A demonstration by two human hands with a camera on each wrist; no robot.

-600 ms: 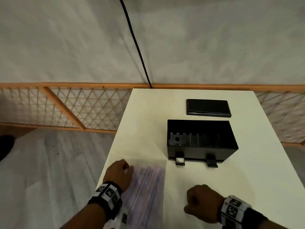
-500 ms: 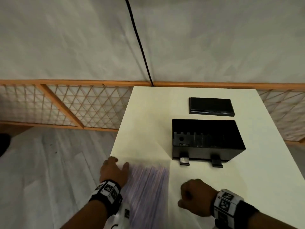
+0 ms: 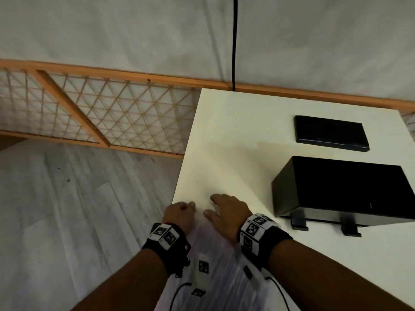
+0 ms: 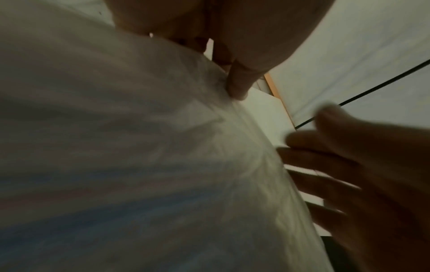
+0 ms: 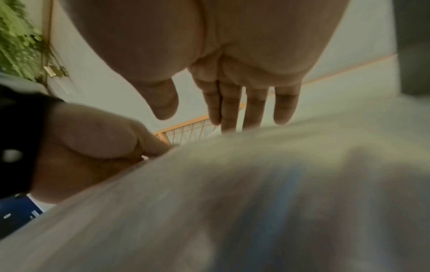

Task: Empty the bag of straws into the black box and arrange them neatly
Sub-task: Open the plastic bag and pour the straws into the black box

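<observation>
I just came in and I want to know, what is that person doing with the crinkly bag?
A person is starting to open a clear bag of straws that lies on the white table. The left hand pinches the bag's far end, and the right hand, fingers spread, reaches in beside it. The straws are all inside. The open black box waits to the right, its lid lying behind it.

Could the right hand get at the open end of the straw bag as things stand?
Probably yes. The right hand hovers over the bag of straws, fingers straight, holding nothing, with nothing between them. The left hand pinches the bag's edge beside it, leaving room.
</observation>
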